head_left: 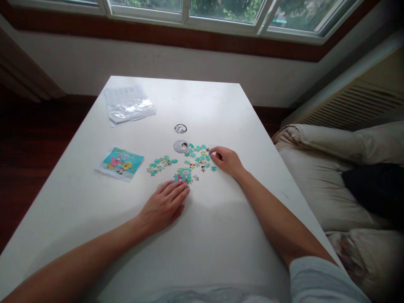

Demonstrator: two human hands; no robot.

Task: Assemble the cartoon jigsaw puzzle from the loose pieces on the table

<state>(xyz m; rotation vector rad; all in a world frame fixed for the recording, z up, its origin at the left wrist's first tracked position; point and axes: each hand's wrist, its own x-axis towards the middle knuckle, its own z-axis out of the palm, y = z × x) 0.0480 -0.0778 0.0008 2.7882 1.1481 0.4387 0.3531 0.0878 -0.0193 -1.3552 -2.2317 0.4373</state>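
Observation:
My left hand (166,205) lies flat on the white table with its fingers stretched out. Its fingertips rest at the lower edge of a partly joined jigsaw puzzle (186,173), covering some of it. Squidward's face and a pink figure show in the joined part. My right hand (227,160) is at the right edge of a spread of loose green jigsaw pieces (201,159). Its thumb and index finger curl together in a pinch at a small dark jigsaw piece (207,150). Another group of loose pieces (157,165) lies left of the joined part.
A bagged cartoon picture (122,163) lies on the table (221,248) at the left. Clear plastic packaging with papers (129,103) is at the far left. A round hole (180,128) and a grey round cap (181,146) sit mid-table. A beige sofa (315,181) stands right.

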